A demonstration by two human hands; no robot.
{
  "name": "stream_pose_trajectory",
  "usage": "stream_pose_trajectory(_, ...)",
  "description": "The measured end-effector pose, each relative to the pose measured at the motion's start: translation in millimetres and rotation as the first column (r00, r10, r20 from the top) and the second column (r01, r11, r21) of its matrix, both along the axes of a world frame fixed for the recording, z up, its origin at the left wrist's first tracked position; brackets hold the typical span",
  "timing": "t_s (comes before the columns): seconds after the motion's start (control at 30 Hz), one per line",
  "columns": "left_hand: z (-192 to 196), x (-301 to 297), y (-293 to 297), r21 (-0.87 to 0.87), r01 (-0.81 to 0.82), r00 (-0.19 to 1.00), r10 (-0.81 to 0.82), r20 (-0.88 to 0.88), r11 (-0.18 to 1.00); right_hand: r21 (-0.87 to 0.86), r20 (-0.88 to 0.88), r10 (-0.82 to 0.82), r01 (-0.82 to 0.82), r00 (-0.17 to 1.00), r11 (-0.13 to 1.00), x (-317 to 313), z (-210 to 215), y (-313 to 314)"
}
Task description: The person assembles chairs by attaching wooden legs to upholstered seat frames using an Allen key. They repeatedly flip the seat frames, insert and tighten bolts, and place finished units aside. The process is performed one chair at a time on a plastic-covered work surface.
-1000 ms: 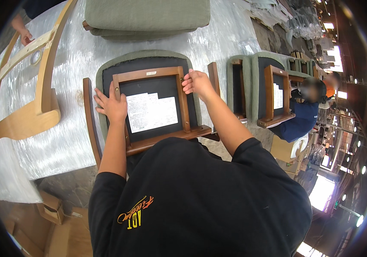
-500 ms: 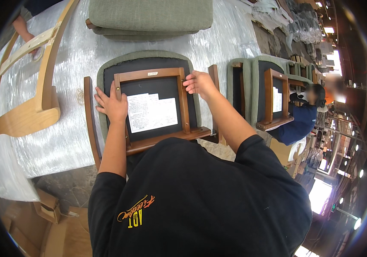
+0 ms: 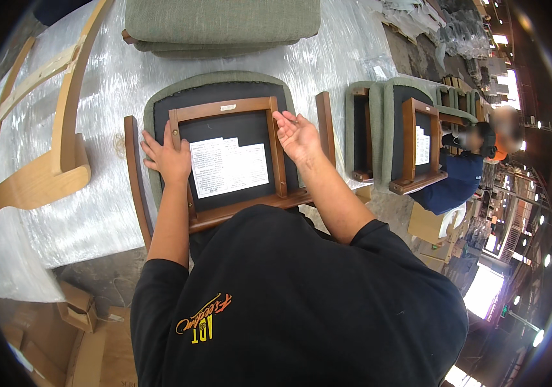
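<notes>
Under the spread fingers of our left hand (image 3: 171, 160) lies the left rail of a brown wooden frame (image 3: 243, 106), the thumb on its inner side. Opposite, our right hand (image 3: 298, 138) is turned palm up, fingers half curled, tips beside the frame's right rail; we cannot tell whether they pinch anything small. Between the two sets of fingers, a white printed sheet (image 3: 232, 174) lies flat on the dark underside of an upturned green seat (image 3: 218, 80). So, we judge, the frame is already laid on the seat and the sheet is in place; brass-coloured fittings show in the rails, but we cannot tell whether they are tight. Just outside the left fingers runs a narrow brown bar (image 3: 135, 174), and right of the right fingers another brown bar (image 3: 325, 126); whether either is joined to the seat we cannot see. Farther out, a stack of green cushions (image 3: 224, 22) lies beyond our fingertips, a pale wooden frame (image 3: 63, 138) to their left, and a second upturned seat (image 3: 385, 135), its own frame on, to their right.
</notes>
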State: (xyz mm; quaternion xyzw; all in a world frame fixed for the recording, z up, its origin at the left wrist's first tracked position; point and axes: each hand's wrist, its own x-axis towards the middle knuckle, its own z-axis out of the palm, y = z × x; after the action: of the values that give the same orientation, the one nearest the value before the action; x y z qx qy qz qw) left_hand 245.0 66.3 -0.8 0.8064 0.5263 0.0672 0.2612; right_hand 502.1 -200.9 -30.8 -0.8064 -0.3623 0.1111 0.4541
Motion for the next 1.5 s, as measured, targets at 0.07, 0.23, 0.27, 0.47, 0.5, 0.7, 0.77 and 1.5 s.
stream_pose_trajectory(0.07, 0, 0, 0, -0.013, -0.003, 1.0, 0.003, 0.027, 1.0, -0.004, 0.05, -0.043, 0.043, 0.998, 0.999, 2, -28, -1)
stream_pose_trajectory(0.23, -1, 1, 1, -0.01, -0.005, 1.0, 0.005, 0.019, 1.0, 0.2, -0.401, -0.254, 0.354, 0.88, 0.914, -1, -15, 31)
stream_pose_trajectory(0.27, -2, 0, 1, -0.016, -0.006, 1.0, 0.006, 0.024, 1.0, 0.23, -0.426, -0.273, 0.395, 0.862, 0.889, -3, 5, 40)
stream_pose_trajectory(0.47, -2, 0, 1, -0.01, -0.009, 1.0, 0.009, 0.02, 1.0, 0.175, -0.371, -0.145, 0.223, 0.917, 0.959, 28, 196, 46)
stream_pose_trajectory(0.5, -2, 2, 1, -0.003, -0.013, 1.0, 0.013, 0.016, 1.0, 0.239, -0.804, -0.046, 0.394, 0.593, 0.887, 31, 214, 44)
stream_pose_trajectory(0.7, -4, -3, 5, -0.015, 0.047, 0.999, -0.048, -0.025, 0.999, -0.318, -0.672, -0.285, 0.081, 0.684, 0.945, -50, 185, -28)
stream_pose_trajectory(0.77, -2, -28, 6, 0.001, 0.179, 0.983, -0.179, 0.028, 0.984, -0.394, -0.696, -0.313, 0.02, 0.647, 0.919, -81, 163, -59)
stream_pose_trajectory(1.5, 92, -175, -71, -0.197, 0.557, 0.755, -0.591, -0.285, 0.807, -0.402, -0.339, 0.025, -0.168, 0.94, 0.9, -119, 108, -92)
